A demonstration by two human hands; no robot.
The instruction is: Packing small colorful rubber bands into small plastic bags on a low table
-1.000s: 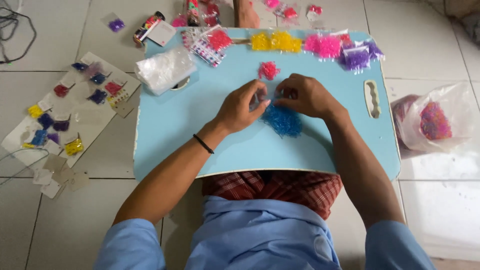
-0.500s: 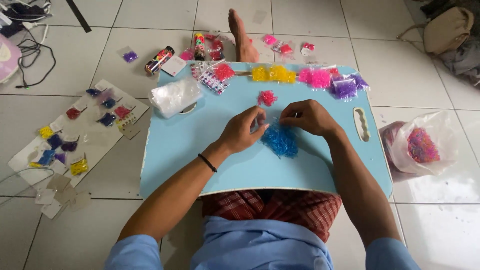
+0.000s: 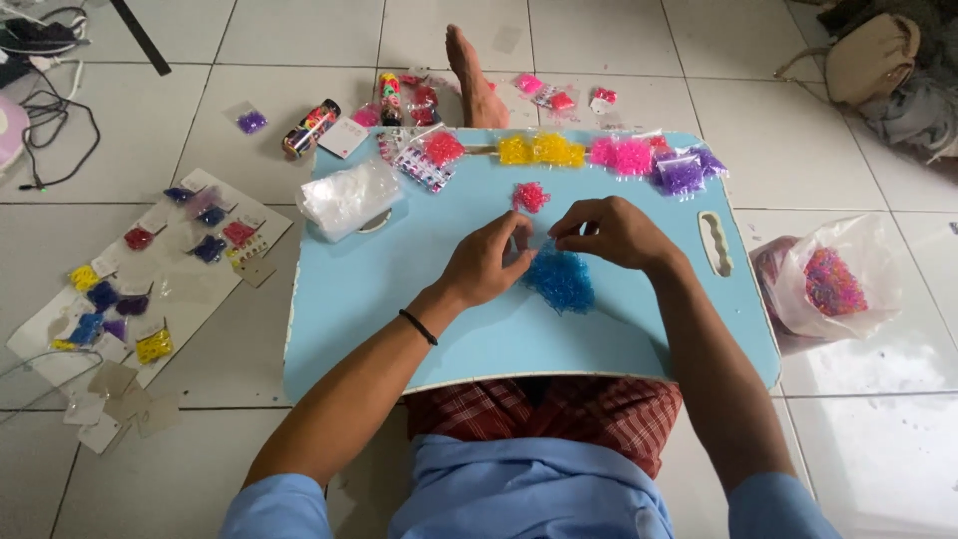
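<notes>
Currently: both hands meet over blue lap table, just above blue band pile.
Left hand and right hand fingertips pinched together; item gripped too small to tell. Red pile just beyond.

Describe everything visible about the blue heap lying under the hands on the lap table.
The blue heap is a loose mound of tiny translucent blue loops, rubbery or plastic by the look, tangled and unbagged. It lies near the middle of the light blue lap table, below a smaller pink pile. The left hand sits at its left edge and the right hand just above it; both sets of fingers meet over its top, seemingly pinching a small piece too fine to make out.
</notes>
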